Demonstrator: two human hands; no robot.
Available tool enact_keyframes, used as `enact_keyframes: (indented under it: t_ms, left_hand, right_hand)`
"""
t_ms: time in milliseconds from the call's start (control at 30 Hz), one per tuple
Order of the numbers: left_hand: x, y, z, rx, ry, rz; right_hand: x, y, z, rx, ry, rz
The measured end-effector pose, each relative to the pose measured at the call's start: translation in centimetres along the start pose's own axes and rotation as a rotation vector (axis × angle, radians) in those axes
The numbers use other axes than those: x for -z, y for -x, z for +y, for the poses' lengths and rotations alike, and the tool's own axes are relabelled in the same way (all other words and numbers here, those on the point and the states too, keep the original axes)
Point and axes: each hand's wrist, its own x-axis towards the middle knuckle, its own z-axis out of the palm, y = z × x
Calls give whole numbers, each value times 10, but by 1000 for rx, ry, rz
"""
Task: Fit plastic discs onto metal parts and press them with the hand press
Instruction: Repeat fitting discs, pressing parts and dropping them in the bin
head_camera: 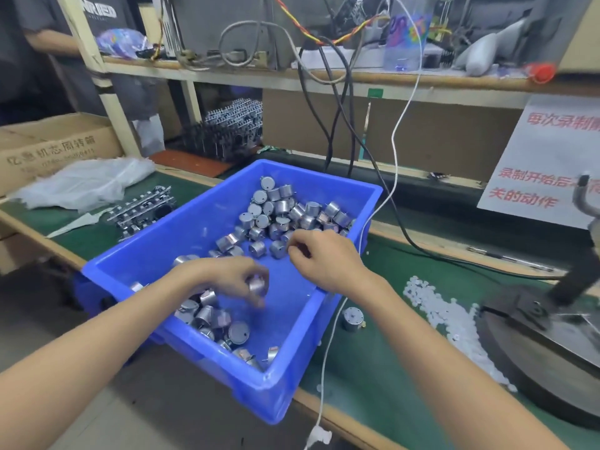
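A blue plastic bin (181,251) holds several small silver cylindrical metal parts (279,209) in two heaps. My left hand (227,277) reaches into the bin and pinches one metal part (256,285) between thumb and fingers. My right hand (324,258) hovers over the far heap with its fingers curled; what it holds is hidden. A pile of white plastic discs (444,316) lies on the green mat right of the bin. One metal part (352,318) stands alone on the mat. The hand press (548,323) sits at the far right on a round metal base.
A white cable (394,164) hangs over the bin's right rim. Black cables drop from the shelf behind. A cardboard box (55,147), a plastic bag and racks of metal pieces (143,207) lie at the left. Another person stands at the top left. A paper sign (548,157) hangs at the right.
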Motion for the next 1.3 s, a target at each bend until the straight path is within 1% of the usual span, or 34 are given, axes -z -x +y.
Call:
enact_keyframes:
  t_ms: [67, 100, 133, 200, 233, 300, 333, 367, 433, 467, 567, 600, 633, 700, 833, 933, 1000, 1067, 1133, 1200, 1300]
  left_hand:
    - [10, 14, 17, -55, 264, 325]
    - [14, 20, 29, -90, 367, 450]
    - [16, 27, 45, -122, 390, 543]
    - [17, 37, 82, -186, 315, 673]
    - [15, 38, 101, -221, 292, 725]
    - [5, 35, 136, -281, 311, 793]
    - [-4, 29, 153, -316, 348, 791]
    - [-15, 23, 169, -351, 409, 757]
    - [-45, 2, 193, -366, 519, 631]
    - [-62, -12, 200, -342, 527, 559]
    - [-112, -54, 211, -293, 385, 326]
    - [-125, -62, 212, -292, 365, 295]
    - [-135, -69, 215, -297, 367, 300]
    - [-147, -80, 222, -305, 368, 384]
    - [-150, -86, 237, -329, 362, 494]
    - [-153, -85, 237, -390, 403, 523]
    - [-160, -79, 232, -433, 478, 500]
    - [-168, -77, 228, -439, 454, 553]
    - [-171, -77, 226, -373, 448, 619]
    - [-169, -78, 226, -319, 447, 615]
    - [-168, -79, 224, -320, 439, 600]
  right_hand:
    - [5, 9, 0, 38, -234, 19]
    - [8, 15, -1, 62, -375, 30]
    - [12, 22, -1, 66, -518, 50]
    - [23, 37, 2, 17, -767, 111]
    - [30, 45, 5, -7, -837, 153]
    - [45, 63, 20, -39, -890, 217]
    - [51, 75, 31, -67, -908, 241]
    - [56, 89, 44, -110, -919, 274]
    - [60, 123, 75, -252, -887, 372]
    - [57, 143, 91, -338, -869, 418]
    - [36, 207, 122, -532, -867, 489]
    - [26, 226, 125, -572, -867, 492]
    - [16, 242, 126, -609, -869, 492]
    - [0, 260, 127, -667, -867, 512]
    - [-11, 258, 129, -715, -876, 588]
    - [-14, 256, 132, -729, -843, 589]
    - [-15, 258, 133, -715, -801, 563]
    - [-14, 257, 136, -692, -703, 508]
    - [-14, 252, 139, -646, -563, 455]
    - [-14, 246, 140, -576, -456, 451]
    - [-14, 240, 141, -499, -366, 450]
